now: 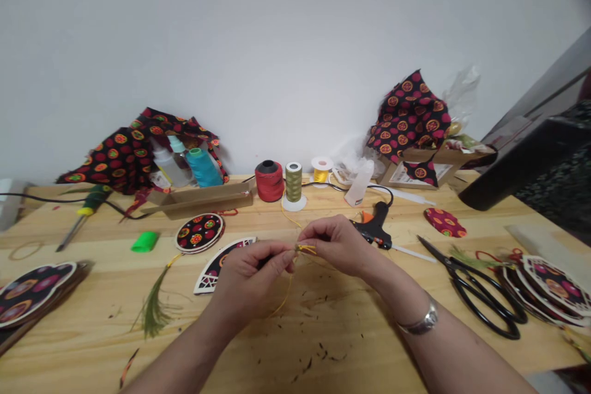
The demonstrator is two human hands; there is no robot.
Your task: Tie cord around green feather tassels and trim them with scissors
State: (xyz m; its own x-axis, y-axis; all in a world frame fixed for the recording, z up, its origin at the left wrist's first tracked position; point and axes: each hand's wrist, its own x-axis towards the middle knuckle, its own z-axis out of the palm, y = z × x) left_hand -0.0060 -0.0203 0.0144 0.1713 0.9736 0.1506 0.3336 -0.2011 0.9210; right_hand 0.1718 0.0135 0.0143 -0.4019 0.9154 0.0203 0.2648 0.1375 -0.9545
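Both hands meet over the middle of the table, fingers pinched around a looped yellow cord (306,249). My left hand (253,274) closes thumb and forefinger on its left end. From the other side, my right hand (337,243) pinches the loops. A loose strand of the cord hangs below the fingers. Partly behind my left hand lies a fan-shaped piece (206,280) with a pale cut-out frame and patterned fabric. Farther left are a round fabric-covered piece (199,234) and a green tassel (158,308) on a yellow cord.
Thread spools in red (269,181), olive (293,183) and yellow (321,173) stand along the wall. A black glue gun (376,225) and large scissors (475,292) lie right. Stacked patterned pieces (554,286) sit at far right, others (34,292) at far left. Dark scraps litter the front.
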